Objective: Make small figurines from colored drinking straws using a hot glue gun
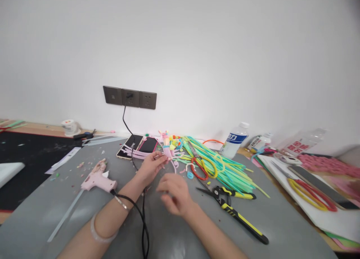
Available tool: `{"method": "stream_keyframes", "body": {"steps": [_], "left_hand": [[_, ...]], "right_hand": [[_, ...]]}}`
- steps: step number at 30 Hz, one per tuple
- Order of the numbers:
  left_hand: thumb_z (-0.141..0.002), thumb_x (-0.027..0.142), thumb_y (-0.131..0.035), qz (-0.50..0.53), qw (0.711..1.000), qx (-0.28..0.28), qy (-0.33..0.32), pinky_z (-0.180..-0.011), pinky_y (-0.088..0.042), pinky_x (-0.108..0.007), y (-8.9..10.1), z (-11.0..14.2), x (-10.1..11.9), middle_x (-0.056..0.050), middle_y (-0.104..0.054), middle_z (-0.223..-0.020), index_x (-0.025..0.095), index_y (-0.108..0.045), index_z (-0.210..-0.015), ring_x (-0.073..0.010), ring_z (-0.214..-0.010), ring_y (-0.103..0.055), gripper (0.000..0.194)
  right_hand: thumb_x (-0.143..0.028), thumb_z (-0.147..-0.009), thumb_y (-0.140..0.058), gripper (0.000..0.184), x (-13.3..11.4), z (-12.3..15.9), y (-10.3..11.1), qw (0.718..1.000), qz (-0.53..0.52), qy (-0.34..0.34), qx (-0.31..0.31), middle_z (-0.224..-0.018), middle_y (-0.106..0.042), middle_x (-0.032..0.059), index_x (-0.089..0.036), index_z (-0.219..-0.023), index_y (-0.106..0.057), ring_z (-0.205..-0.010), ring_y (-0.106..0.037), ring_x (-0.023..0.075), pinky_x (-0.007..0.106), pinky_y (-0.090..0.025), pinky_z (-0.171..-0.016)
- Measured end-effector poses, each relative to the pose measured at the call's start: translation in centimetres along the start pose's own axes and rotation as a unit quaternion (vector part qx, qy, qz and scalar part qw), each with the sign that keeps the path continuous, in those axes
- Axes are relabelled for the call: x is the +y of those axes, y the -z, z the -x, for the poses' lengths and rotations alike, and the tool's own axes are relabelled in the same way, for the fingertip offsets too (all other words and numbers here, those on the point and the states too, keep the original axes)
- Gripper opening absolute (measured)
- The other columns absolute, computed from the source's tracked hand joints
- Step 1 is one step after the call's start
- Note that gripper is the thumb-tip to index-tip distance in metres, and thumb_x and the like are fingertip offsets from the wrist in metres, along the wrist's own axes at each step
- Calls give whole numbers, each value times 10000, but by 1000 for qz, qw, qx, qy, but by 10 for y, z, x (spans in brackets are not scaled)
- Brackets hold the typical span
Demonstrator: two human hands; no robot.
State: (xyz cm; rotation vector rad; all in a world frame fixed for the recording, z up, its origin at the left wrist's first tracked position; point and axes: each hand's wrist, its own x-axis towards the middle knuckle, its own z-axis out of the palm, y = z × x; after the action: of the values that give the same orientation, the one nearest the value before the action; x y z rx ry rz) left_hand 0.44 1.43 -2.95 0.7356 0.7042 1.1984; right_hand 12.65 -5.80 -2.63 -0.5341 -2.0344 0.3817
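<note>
My left hand pinches the lower end of a small pink craft figure made of fuzzy stems, with bits of yellow and blue on top. Just to its right, my right hand hovers over the grey table, slightly blurred, its thumb and fingers apart and nothing visible between them. Pale purple fuzzy stems lie beyond my left hand. Close by on the right are red-and-yellow-handled scissors and a small blue piece. A pink glue gun rests left of my left forearm.
Green and yellow fuzzy stems spread at the right, with black-and-yellow pliers in front. Two phones lie near the wall. A bottle stands behind the stems. A black cable runs between my forearms. A wall socket holds a plug.
</note>
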Motion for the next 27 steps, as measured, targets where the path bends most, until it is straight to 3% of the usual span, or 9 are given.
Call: {"method": "stream_keyframes", "body": {"steps": [3, 5, 9, 13, 16, 19, 23, 27], "left_hand": [[-513, 243, -936, 5, 1000, 6, -2, -690, -530, -228, 1, -2, -1, -12, -720, -732, 160, -595, -722, -144, -741, -706, 408], [-526, 229, -924, 4, 1000, 10, -10, -659, -528, -232, 2, -3, -2, -19, -719, -734, 156, -604, -727, -141, -712, -693, 385], [-532, 241, -913, 15, 998, 37, -48, -587, -500, -217, 4, -6, -2, 24, -659, -658, 162, -594, -726, -119, -632, -643, 381], [-565, 237, -896, 43, 990, 82, -107, -732, -513, -214, 8, -10, 2, 48, -643, -687, 179, -549, -691, -104, -742, -651, 374], [-580, 214, -887, 58, 983, 104, -137, -800, -498, -220, 10, -12, 5, 49, -652, -723, 181, -528, -668, -106, -817, -657, 371], [-580, 196, -887, 67, 981, 108, -150, -803, -495, -223, 10, -12, 5, 51, -647, -708, 178, -555, -671, -102, -800, -655, 344], [-560, 221, -898, 72, 981, 101, -149, -783, -507, -218, 8, -11, 2, 37, -654, -698, 167, -590, -685, -102, -774, -653, 337], [-539, 235, -909, 76, 982, 96, -145, -757, -517, -212, 8, -12, 0, 25, -669, -704, 153, -613, -698, -100, -754, -656, 346]], "right_hand": [[-465, -1030, -312, 415, -6, 1, -25, 989, 44, 106, -89, -695, -608, 51, -228, -848, -600, -637, -561, 191, 316, -415, -596], [-453, -1033, -328, 403, -5, 2, -31, 984, 60, 126, -114, -678, -591, 38, -222, -831, -590, -606, -535, 178, 303, -397, -577], [-409, -1011, -350, 368, 7, 0, -7, 994, 84, 36, -67, -645, -555, 27, -230, -778, -571, -576, -498, 178, 304, -368, -572], [-265, -1006, -383, 283, 31, -11, 33, 984, 143, -110, 4, -681, -534, 30, -223, -786, -556, -625, -490, 185, 302, -357, -611], [-196, -976, -455, 194, 53, -19, 49, 972, 165, -168, 3, -780, -587, 51, -206, -842, -595, -701, -525, 189, 307, -381, -669], [-166, -920, -563, 144, 72, -22, 45, 967, 160, -190, -48, -766, -623, 42, -193, -797, -635, -683, -543, 182, 297, -385, -657], [-177, -823, -725, 67, 83, -19, 22, 968, 132, -181, -111, -736, -628, 13, -187, -784, -672, -663, -561, 169, 278, -409, -650], [-43, -790, -699, 146, 87, -14, 8, 971, 109, -175, -122, -813, -634, 26, -187, -782, -676, -728, -583, 171, 279, -439, -705]]}}
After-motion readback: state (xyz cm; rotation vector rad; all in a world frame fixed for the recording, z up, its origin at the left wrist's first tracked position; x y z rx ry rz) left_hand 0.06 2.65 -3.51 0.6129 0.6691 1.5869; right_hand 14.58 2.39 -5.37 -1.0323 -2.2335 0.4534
